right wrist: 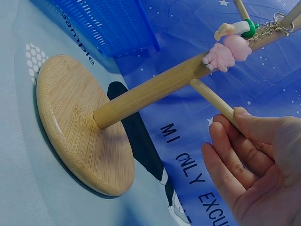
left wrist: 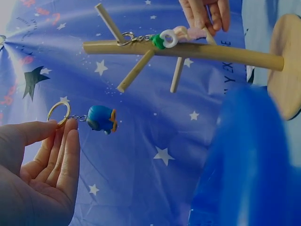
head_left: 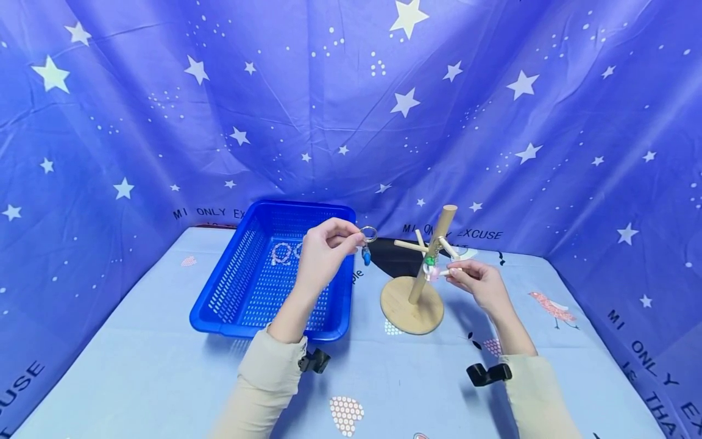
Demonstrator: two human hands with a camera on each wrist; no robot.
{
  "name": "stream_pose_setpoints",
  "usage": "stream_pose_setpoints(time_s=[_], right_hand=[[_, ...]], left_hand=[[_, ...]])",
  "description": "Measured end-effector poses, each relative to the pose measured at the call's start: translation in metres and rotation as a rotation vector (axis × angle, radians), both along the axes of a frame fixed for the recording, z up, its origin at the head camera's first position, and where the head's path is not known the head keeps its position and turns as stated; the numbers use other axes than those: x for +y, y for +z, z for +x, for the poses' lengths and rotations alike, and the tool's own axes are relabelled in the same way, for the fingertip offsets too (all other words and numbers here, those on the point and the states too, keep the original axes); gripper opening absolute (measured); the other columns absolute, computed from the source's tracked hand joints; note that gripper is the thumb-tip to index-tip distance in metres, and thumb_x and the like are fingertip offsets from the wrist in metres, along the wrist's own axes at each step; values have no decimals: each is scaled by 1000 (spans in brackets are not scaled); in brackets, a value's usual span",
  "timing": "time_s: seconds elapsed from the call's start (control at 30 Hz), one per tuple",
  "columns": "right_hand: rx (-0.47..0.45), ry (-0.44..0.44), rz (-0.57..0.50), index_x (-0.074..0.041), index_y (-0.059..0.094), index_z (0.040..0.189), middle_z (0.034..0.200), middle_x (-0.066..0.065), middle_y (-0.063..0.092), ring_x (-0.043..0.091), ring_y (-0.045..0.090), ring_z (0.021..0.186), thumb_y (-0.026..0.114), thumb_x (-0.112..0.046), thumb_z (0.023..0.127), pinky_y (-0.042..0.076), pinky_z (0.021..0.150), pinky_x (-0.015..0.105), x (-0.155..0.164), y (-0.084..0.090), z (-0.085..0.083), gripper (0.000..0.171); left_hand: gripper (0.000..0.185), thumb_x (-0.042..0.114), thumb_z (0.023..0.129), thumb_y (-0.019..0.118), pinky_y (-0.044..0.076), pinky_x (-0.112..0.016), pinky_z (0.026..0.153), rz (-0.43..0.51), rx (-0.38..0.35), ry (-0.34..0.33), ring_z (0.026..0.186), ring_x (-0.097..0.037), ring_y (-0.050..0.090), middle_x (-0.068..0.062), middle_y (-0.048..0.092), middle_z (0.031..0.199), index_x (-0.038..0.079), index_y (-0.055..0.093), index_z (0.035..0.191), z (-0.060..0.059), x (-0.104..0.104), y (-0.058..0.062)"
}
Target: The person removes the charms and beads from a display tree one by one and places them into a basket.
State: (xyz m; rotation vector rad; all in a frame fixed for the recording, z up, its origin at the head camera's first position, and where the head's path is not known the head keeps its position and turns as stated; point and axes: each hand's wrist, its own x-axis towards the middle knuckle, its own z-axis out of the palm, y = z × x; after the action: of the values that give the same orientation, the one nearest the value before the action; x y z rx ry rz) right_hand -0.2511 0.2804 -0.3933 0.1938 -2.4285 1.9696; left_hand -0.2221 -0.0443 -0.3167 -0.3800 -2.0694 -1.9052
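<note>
My left hand point(head_left: 319, 255) pinches the gold ring point(left wrist: 68, 109) of a keychain between thumb and fingertips. From the ring's short chain hangs a small blue figure point(left wrist: 99, 117) with orange parts. It is held between the blue basket and the wooden peg stand point(head_left: 422, 280). My right hand point(head_left: 482, 285) pinches the end of a lower peg point(right wrist: 215, 100) on that stand. On a higher peg, keychains hang by their rings: a pink figure point(right wrist: 226, 52) and a white one with a green top point(right wrist: 250, 28) lie against the post.
To the left stands a blue perforated basket point(head_left: 216, 326) with pale pink loop-shaped pieces point(head_left: 282, 253) inside. The stand's round base point(head_left: 414, 320) sits on the light blue tablecloth point(head_left: 395, 384). A starry blue curtain point(head_left: 329, 91) hangs behind and at both sides.
</note>
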Motion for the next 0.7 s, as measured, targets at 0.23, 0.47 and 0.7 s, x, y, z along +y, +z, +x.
stream_pose_setpoints(time_s=[0.23,0.47,0.7], right_hand=[[-15,-10,12,11,62,116,85,-16,70,0,71,82,59,-3,98,59,83,20,0,0,0,23],[-10,-12,24,17,57,120,84,-16,70,0,71,82,58,-3,99,59,83,20,-1,0,0,29],[-7,-17,35,19,56,121,84,-17,70,-1,71,82,58,-3,99,59,85,22,-2,1,1,31]], left_hand=[[11,9,91,72,62,-26,75,5,13,20,81,-29,74,-20,74,90,0,70,96,-4,-5,7],[13,10,90,73,62,-26,74,21,28,38,82,-27,75,-22,74,91,-2,70,96,-11,-12,13],[15,10,91,73,62,-26,75,16,25,61,77,-11,75,-23,74,94,-3,69,97,-19,-20,23]])
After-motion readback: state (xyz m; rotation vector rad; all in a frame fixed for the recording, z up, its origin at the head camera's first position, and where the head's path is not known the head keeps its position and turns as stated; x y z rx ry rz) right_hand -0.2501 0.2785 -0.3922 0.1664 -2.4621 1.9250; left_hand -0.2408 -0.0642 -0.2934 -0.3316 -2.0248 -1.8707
